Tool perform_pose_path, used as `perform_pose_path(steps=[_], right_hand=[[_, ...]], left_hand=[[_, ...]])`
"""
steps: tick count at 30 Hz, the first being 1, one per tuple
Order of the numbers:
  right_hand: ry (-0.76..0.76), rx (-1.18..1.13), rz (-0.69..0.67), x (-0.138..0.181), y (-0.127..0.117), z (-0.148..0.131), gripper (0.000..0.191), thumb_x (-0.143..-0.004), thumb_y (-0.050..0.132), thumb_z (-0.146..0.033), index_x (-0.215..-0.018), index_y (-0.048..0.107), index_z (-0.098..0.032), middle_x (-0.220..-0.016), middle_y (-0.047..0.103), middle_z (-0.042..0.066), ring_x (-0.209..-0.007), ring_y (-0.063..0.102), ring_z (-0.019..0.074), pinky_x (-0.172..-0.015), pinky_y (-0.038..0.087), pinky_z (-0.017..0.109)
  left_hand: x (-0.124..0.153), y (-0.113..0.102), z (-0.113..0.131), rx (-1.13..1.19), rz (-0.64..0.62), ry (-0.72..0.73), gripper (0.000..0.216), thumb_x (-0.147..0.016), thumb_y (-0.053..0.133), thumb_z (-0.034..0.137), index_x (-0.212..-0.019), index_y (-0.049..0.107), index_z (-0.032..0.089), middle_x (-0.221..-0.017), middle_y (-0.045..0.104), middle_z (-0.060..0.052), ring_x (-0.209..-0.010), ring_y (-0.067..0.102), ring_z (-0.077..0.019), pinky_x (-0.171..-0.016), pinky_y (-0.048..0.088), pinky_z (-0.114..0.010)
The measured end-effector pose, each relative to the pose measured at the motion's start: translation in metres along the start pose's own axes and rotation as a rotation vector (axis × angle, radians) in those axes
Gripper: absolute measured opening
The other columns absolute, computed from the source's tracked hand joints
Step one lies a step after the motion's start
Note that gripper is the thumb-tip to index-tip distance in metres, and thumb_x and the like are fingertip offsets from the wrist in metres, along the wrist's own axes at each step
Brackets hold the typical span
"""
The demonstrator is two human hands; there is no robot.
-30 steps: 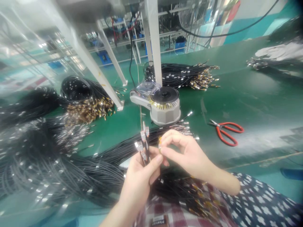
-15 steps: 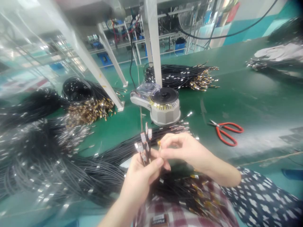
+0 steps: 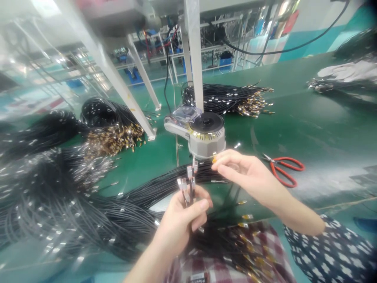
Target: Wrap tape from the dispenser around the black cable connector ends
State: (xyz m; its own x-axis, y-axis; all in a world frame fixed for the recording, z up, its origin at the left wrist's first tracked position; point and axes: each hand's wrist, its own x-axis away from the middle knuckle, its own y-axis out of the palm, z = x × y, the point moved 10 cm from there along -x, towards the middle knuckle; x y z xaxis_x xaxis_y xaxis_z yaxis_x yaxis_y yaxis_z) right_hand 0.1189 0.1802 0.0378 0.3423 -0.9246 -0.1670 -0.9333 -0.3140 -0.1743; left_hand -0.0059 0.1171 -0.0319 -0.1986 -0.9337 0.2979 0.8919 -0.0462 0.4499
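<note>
My left hand (image 3: 185, 220) is closed round a small bunch of black cables (image 3: 191, 184), whose ends with silvery-white tags stick up above the fingers. To the right and higher, my right hand (image 3: 241, 169) is pinched, thumb against fingers. At its fingertips shows a small yellow piece (image 3: 214, 160), too small to name surely. Just behind those fingertips stands a round grey tape dispenser (image 3: 206, 141) with a black top and yellow tabs round its rim. More black cables (image 3: 167, 181) lie on the table behind my left hand.
Red-handled scissors (image 3: 284, 167) lie on the green table (image 3: 294, 129) at right. Cable bundles with gold ends (image 3: 114, 135) lie at left, another bundle (image 3: 224, 98) behind the dispenser. Cables with yellow ends (image 3: 247, 247) cover my lap. White metal posts (image 3: 194, 59) rise from the table.
My right hand has moved away from the left hand, up and to the right, with the yellow piece at its fingertips. My left hand keeps its cables and has shifted slightly right.
</note>
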Motion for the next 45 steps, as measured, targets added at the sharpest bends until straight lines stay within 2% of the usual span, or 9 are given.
perform_pose_path(steps=[5,16,20,23,26,29,34,41,45], right_hand=[[-0.047,0.184,-0.01,0.005,0.009,-0.007,0.011,-0.086,0.061,-0.027,-0.079,0.067,-0.02,-0.097,0.065,0.005,-0.098,0.06,0.0195,-0.09,0.044,0.034],[-0.023,0.013,-0.068,0.008,0.029,0.001,0.011,-0.085,0.063,-0.022,-0.076,0.069,-0.019,-0.094,0.063,0.003,-0.094,0.061,0.0173,-0.089,0.045,0.032],[0.002,-0.009,-0.08,0.008,0.03,0.002,0.011,-0.083,0.065,-0.023,-0.074,0.071,-0.02,-0.097,0.063,0.004,-0.097,0.059,0.0177,-0.094,0.043,0.033],[0.011,-0.001,-0.095,0.009,0.031,0.004,0.013,-0.084,0.064,-0.022,-0.073,0.07,-0.02,-0.101,0.062,0.005,-0.1,0.059,0.018,-0.096,0.042,0.033],[-0.037,-0.014,-0.083,0.01,0.028,0.003,0.008,-0.085,0.063,-0.022,-0.082,0.07,-0.02,-0.107,0.061,0.005,-0.108,0.057,0.0193,-0.099,0.042,0.034],[-0.051,-0.08,0.0,0.011,0.014,0.005,0.015,-0.091,0.055,-0.029,-0.102,0.064,-0.022,-0.109,0.062,0.006,-0.104,0.061,0.0193,-0.094,0.046,0.035],[-0.018,-0.091,-0.028,0.015,0.008,0.005,0.025,-0.099,0.038,-0.034,-0.107,0.058,-0.021,-0.082,0.067,0.003,-0.082,0.066,0.0177,-0.082,0.05,0.033],[-0.069,0.014,-0.085,0.022,0.018,-0.008,0.02,-0.099,0.04,-0.027,-0.11,0.056,-0.02,-0.093,0.064,0.003,-0.083,0.064,0.0144,-0.08,0.05,0.028],[-0.077,0.037,-0.131,0.025,0.025,-0.011,0.019,-0.098,0.042,-0.025,-0.112,0.054,-0.02,-0.105,0.062,0.004,-0.082,0.065,0.0127,-0.081,0.05,0.027]], left_hand=[[0.0,-0.006,-0.002,-0.037,0.065,0.011,0.016,-0.074,0.074,0.023,-0.078,0.064,0.012,-0.064,0.065,-0.002,-0.041,0.049,-0.0067,-0.047,0.032,-0.021],[0.004,-0.009,0.01,-0.099,0.105,0.062,0.019,-0.075,0.074,0.029,-0.081,0.072,0.011,-0.071,0.071,-0.009,-0.061,0.063,-0.0168,-0.062,0.049,-0.028],[0.008,-0.024,0.027,-0.111,0.258,0.183,0.02,-0.075,0.075,0.029,-0.082,0.074,0.011,-0.067,0.066,-0.005,-0.053,0.053,-0.0097,-0.05,0.041,-0.021],[0.004,-0.016,0.018,-0.146,0.176,0.099,0.022,-0.072,0.077,0.029,-0.083,0.071,0.012,-0.054,0.058,0.0,-0.042,0.039,-0.0045,-0.041,0.028,-0.019],[0.002,-0.008,0.008,-0.171,0.099,0.02,0.021,-0.07,0.078,0.027,-0.075,0.065,0.012,-0.057,0.063,-0.003,-0.038,0.038,-0.0031,-0.039,0.022,-0.018],[0.003,-0.012,0.013,-0.155,0.146,0.063,0.019,-0.073,0.075,0.026,-0.076,0.062,0.012,-0.059,0.065,-0.004,-0.036,0.038,-0.0027,-0.038,0.021,-0.018],[0.004,-0.015,0.014,-0.123,0.161,0.074,0.022,-0.074,0.075,0.025,-0.086,0.062,0.013,-0.061,0.063,-0.001,-0.037,0.038,-0.0024,-0.039,0.025,-0.018],[0.002,-0.013,0.01,-0.114,0.174,0.037,0.029,-0.069,0.079,0.027,-0.087,0.063,0.011,-0.056,0.059,0.001,-0.036,0.034,-0.0009,-0.038,0.021,-0.017],[0.001,-0.011,0.007,-0.119,0.164,0.026,0.022,-0.07,0.078,0.025,-0.076,0.059,0.013,-0.054,0.057,0.002,-0.036,0.032,-0.0006,-0.037,0.019,-0.017]])
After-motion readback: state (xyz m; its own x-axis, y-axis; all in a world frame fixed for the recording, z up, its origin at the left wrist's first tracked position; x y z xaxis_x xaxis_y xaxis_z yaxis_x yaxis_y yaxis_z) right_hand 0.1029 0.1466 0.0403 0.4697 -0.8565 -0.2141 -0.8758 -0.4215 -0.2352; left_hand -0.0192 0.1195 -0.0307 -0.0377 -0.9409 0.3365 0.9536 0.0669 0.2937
